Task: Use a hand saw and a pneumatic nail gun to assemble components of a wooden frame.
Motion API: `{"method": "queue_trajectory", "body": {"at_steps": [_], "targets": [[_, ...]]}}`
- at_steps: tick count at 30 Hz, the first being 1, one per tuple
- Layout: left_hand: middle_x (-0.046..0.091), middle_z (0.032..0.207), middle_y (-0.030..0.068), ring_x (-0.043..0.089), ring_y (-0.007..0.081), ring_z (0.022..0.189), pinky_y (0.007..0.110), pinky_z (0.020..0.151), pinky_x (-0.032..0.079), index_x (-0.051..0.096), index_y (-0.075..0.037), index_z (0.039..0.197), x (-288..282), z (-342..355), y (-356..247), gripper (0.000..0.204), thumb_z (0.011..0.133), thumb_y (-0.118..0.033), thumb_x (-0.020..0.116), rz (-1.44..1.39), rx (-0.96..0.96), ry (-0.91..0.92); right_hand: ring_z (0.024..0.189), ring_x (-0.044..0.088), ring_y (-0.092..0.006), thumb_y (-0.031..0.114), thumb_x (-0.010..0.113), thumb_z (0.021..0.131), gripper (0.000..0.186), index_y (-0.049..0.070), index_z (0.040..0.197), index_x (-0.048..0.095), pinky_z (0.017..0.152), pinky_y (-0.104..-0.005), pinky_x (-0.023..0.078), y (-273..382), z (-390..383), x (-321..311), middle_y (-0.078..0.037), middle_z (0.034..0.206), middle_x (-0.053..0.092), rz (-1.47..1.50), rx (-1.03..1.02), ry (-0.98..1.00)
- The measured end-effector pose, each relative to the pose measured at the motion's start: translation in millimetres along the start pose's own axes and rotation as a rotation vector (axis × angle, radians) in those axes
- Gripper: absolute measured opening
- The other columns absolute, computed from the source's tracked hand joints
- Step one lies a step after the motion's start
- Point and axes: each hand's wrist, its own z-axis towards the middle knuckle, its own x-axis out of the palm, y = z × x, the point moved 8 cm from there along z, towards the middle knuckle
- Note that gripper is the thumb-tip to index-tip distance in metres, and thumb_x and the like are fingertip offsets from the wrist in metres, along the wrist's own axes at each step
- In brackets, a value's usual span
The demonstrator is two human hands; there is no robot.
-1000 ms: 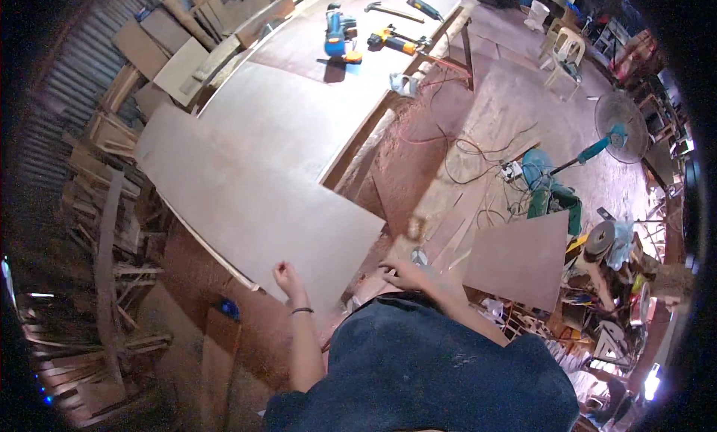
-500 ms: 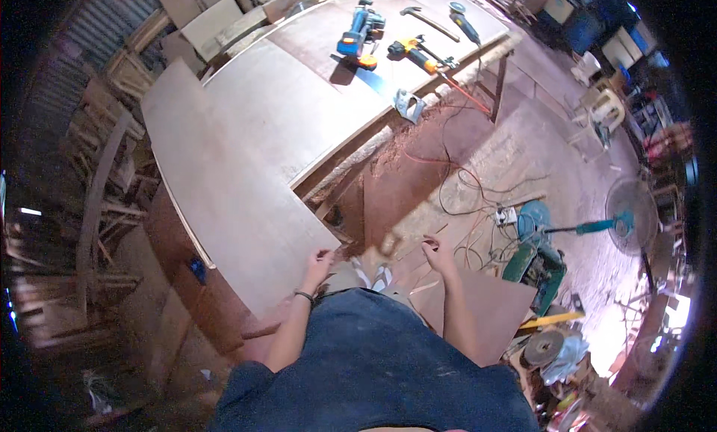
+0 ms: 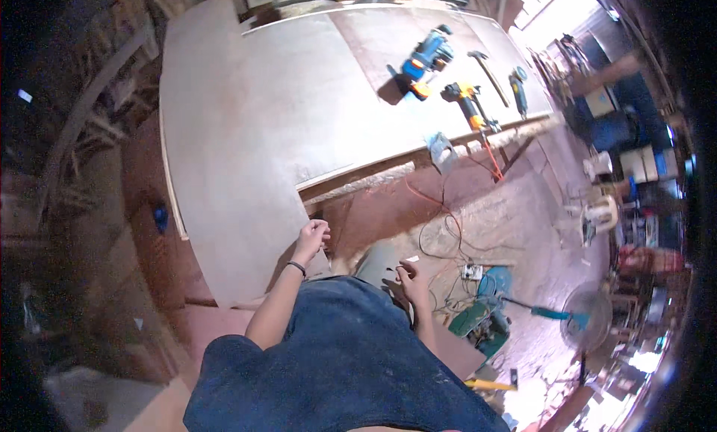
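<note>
Beside the near edge of a long smooth board (image 3: 224,148), my left hand (image 3: 312,239) hangs with loosely curled fingers partly apart and nothing visible in them. A dark band circles that wrist. My right hand (image 3: 412,283) is in front of my body, over the floor, its thumb and fingers drawn together. A small pale bit shows by its fingertips; whether it is held I cannot tell. On the far part of the worktop lie a blue cordless power tool (image 3: 427,57), a yellow-and-black power tool (image 3: 467,103), a hammer (image 3: 489,77) and an angle grinder (image 3: 518,91).
A grey metal piece (image 3: 442,151) sits at the worktop's edge. Orange and dark cords trail down to a power outlet box (image 3: 472,271) on the floor. A green machine (image 3: 478,327) and a standing fan (image 3: 586,318) are at right. Scrap wood (image 3: 97,126) is stacked at left.
My view has turned, and the tools appear farther right. One leg has stepped forward. My left hand has risen along the board's edge; the right has come closer to my body.
</note>
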Motion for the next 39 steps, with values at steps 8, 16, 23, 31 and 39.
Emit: {"method": "queue_trajectory", "body": {"at_steps": [8, 16, 23, 31, 39], "targets": [[0.064, 0.092, 0.0062, 0.063, 0.0135, 0.076, 0.024, 0.06, 0.05, 0.057, -0.007, 0.106, -90, 12, 10, 0.023, 0.091, -0.024, 0.056, -0.17, 0.101, -0.53, 0.079, 0.061, -0.012, 0.012, 0.059, 0.089, 0.019, 0.0, 0.102, 0.066, 0.065, -0.0247, 0.048, 93, 206, -70, -0.008, 0.089, 0.067, -0.233, -0.368, -0.169], [0.056, 0.098, 0.0053, 0.056, 0.0169, 0.088, 0.031, 0.077, 0.048, 0.051, -0.005, 0.106, -128, -101, 92, 0.03, 0.084, -0.02, 0.065, -0.367, 0.074, -1.489, 0.103, 0.056, -0.0391, 0.03, 0.057, 0.087, 0.049, -0.002, 0.123, 0.052, 0.091, -0.0414, 0.044, 198, 473, -132, -0.027, 0.107, 0.061, -0.679, -0.576, -0.401], [0.051, 0.119, 0.0126, 0.052, 0.0258, 0.107, 0.038, 0.092, 0.044, 0.034, -0.003, 0.121, -49, -116, 185, 0.059, 0.077, -0.016, 0.072, -0.87, -0.181, -1.541, 0.078, 0.054, -0.0356, 0.03, 0.063, 0.083, 0.03, 0.004, 0.096, 0.059, 0.07, -0.0439, 0.043, 180, 565, -132, -0.019, 0.086, 0.055, -0.92, -0.575, -0.27], [0.051, 0.083, 0.0005, 0.05, 0.014, 0.07, 0.039, 0.07, 0.047, 0.053, -0.023, 0.109, -60, -103, 180, 0.025, 0.088, -0.031, 0.061, -1.11, -0.056, -1.209, 0.074, 0.06, -0.0365, 0.028, 0.059, 0.086, 0.028, 0.001, 0.094, 0.065, 0.067, -0.0432, 0.047, 189, 554, -122, -0.021, 0.079, 0.061, -0.8, -0.703, -0.24], [0.052, 0.09, 0.0027, 0.051, 0.0164, 0.068, 0.035, 0.059, 0.051, 0.051, -0.016, 0.106, -52, -118, 217, 0.025, 0.087, -0.025, 0.064, -1.0, -0.125, -1.292, 0.076, 0.064, -0.0349, 0.022, 0.06, 0.082, 0.025, -0.002, 0.092, 0.063, 0.069, -0.0423, 0.05, 186, 549, -93, -0.022, 0.083, 0.065, -0.733, -0.519, -0.07]]}}
